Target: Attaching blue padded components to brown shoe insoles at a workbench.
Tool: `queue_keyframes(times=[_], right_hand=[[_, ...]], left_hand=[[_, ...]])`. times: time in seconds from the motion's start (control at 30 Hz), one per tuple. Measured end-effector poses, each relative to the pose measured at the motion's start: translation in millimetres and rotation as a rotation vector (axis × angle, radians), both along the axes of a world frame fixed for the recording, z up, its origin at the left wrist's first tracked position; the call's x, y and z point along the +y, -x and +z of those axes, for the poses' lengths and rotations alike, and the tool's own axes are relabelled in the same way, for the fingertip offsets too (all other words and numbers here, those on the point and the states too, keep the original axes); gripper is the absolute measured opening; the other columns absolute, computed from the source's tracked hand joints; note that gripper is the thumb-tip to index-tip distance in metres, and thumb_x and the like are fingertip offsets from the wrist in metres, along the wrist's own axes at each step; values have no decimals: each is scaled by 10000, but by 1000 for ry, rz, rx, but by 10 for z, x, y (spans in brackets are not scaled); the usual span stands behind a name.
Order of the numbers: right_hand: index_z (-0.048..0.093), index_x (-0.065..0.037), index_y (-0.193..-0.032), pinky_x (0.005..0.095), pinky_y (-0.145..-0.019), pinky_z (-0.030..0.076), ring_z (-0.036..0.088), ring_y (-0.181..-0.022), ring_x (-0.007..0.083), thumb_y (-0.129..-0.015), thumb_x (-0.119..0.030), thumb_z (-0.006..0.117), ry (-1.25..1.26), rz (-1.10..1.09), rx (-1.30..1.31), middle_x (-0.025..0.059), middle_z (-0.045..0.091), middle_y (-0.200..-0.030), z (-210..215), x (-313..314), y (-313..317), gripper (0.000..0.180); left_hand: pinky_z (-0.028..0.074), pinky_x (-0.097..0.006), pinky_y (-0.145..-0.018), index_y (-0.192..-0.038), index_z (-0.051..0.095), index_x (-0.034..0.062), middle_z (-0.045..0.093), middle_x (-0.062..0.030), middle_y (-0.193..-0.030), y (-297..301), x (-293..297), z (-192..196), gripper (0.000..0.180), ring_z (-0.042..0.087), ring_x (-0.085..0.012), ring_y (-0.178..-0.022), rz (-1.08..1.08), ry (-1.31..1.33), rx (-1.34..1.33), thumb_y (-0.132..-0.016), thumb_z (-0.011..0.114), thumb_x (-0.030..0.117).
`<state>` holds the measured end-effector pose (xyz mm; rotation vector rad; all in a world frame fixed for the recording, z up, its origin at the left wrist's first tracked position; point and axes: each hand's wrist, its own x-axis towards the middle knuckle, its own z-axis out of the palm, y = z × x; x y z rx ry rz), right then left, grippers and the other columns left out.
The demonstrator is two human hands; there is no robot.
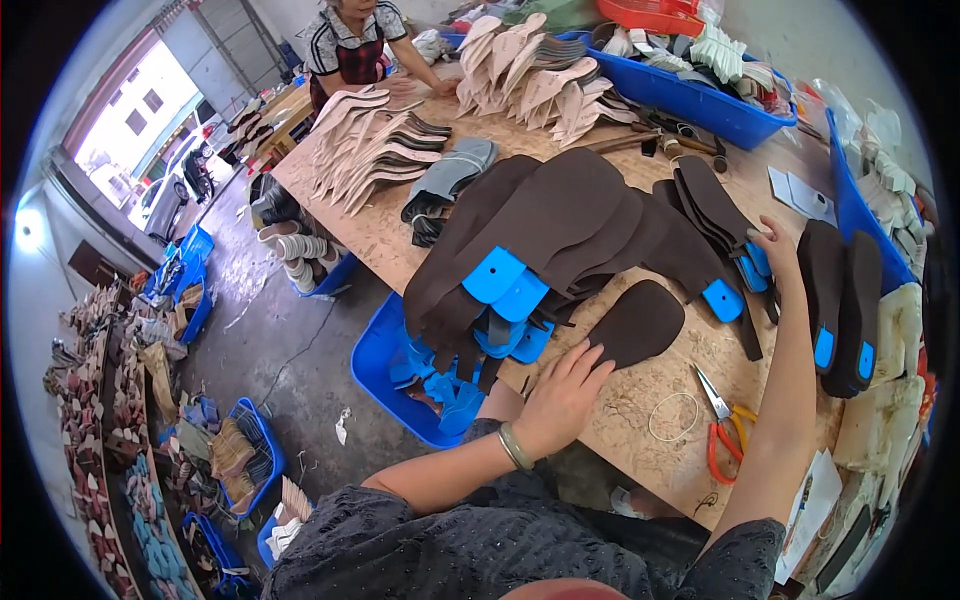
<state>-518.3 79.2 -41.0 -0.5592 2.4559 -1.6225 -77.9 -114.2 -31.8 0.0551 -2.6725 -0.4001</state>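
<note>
On the desk (pixel 630 410), head view: loose brown insole (pixel 645 325) lies flat.
Left hand (pixel 565 400): fingers apart, touching insole edge.
Right hand (pixel 776 245): at blue-tabbed stack (pixel 708 195); cannot tell grip.
Brown pile (pixel 580 195): overhangs edge; a nudge could spill it.
Scissors (pixel 715 395): near right forearm (pixel 786 400); sweeping could nick it.

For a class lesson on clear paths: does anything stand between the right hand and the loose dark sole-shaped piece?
Yes: a blue-tabbed dark piece lies between the right hand and the loose piece.
</note>
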Motion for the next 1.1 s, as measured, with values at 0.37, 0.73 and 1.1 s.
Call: queue_keyframes(times=[0.37,0.73,1.1], right_hand=[[681,5,-935,426,-668,493,645,-760,376,-733,-235,707,-278,-171,675,220,661,-827,1094,-96,-891,315],[576,27,-1140,271,-896,430,574,-983,135,-807,-46,638,657,149,-89,68,628,-1065,1091,-327,-3655,346],[628,11,-1002,232,-696,486,596,-763,71,-842,-166,680,394,192,113,25,659,-831,1356,-546,-3759,244]], left_hand=[[376,-430,-993,-1221,507,5,512,-191,-1244,-53,7,178,424,448,-347,-1210,-143,-15,80,-820,603,103],[433,-303,-943,-1354,339,5,518,-86,-1246,152,251,1047,507,510,-156,-1129,-441,-1629,311,-902,558,68],[504,-259,-795,-1131,581,-18,633,-69,-1063,-370,133,990,304,618,-130,-917,-372,-1711,157,-959,519,226]])
